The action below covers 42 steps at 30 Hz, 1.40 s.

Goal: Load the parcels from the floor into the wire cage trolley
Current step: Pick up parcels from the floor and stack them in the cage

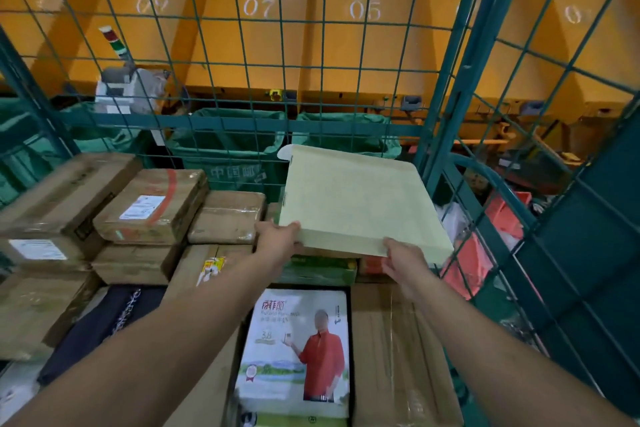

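- Green wire cage trolley point(450, 87) fills the view, its mesh back and right side standing upright around a load of parcels.
- Brown cardboard parcels point(152, 208) lie stacked along the left and the back of the cage, several wrapped in clear tape and carrying white labels.
- Pale yellow-green flat box point(353, 201) sits above the stack at the back right corner, tilted, with its far edge near the mesh.
- White printed carton point(294, 350) showing a figure in a red shirt lies flat at the front, between brown boxes.
- Left hand point(278, 239) grips the flat box's near left corner, fingers curled over the edge.
- Right hand point(403, 258) clasps the near edge further right.
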{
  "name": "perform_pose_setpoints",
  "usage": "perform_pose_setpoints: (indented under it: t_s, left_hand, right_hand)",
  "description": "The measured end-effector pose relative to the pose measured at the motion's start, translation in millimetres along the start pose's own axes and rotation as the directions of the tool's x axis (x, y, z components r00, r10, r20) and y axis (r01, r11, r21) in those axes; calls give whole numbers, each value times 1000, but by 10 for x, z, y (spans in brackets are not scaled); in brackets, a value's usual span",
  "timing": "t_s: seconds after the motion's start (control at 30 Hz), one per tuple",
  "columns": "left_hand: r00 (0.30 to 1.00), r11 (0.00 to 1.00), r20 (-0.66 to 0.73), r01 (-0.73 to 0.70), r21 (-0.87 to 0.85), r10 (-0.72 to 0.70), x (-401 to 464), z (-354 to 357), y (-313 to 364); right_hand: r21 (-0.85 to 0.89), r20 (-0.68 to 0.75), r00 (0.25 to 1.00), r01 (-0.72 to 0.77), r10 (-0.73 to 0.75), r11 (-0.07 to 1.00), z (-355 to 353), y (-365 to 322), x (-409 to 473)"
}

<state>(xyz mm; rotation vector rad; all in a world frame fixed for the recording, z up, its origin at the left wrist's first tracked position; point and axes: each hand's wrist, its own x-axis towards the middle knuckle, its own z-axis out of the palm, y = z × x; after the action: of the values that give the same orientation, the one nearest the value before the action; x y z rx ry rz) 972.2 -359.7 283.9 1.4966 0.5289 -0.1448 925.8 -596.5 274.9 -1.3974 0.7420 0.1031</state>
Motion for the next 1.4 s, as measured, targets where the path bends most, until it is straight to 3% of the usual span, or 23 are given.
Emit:
perform_pose_setpoints:
  t_s: [0.27, 0.37, 0.47, 0.6, 0.73, 0.83, 0.97, 1.07, 1.2, 1.4]
  left_hand:
    - [1000, 988, -7, 18, 154, -17, 148, 43, 117]
    - [999, 975, -10, -39, 218, 42, 77, 6, 68]
    - [996, 983, 85, 15, 182, -31, -117, -69, 87]
    - [979, 940, 203, -38, 338, -34, -391, -242, 12]
    - [970, 961, 237, -10, 277, -58, -748, -537, -94]
    - [970, 970, 234, 8, 244, -67, -983, -890, -214]
    - [991, 974, 129, -11, 227, -19, -1443, -1576, -334]
    - [996, 980, 88, -16, 201, -2, -1811, -2215, -537]
    - [995, 988, -37, 95, 118, -92, -2583, -3247, -962]
    - [958, 987, -246, 157, 30, -144, -3836, -4743, -1876]
  right_hand:
    - [-32, 59, 998, 10, -8, 999, 102, -91, 59]
    - [-39, 114, 993, 15, -10, 999, 115, 26, 5]
    - [-49, 122, 992, 20, -14, 999, 83, 29, -103]
    - [-115, 157, 987, 1, 17, 993, 108, 21, -385]
    - [-224, 227, 973, 26, 26, 974, 349, 57, -813]
    - [-304, 281, 959, 68, 21, 950, 664, 194, -1160]
    - [-402, 397, 916, 126, 49, 907, 1127, 464, -1817]
    - [-462, 524, 848, 198, 86, 864, 1491, 742, -2449]
    - [-537, 645, 743, 272, 180, 799, 1997, 1410, -3322]
    - [-641, 714, 619, 389, 328, 661, 2581, 2643, -4647]
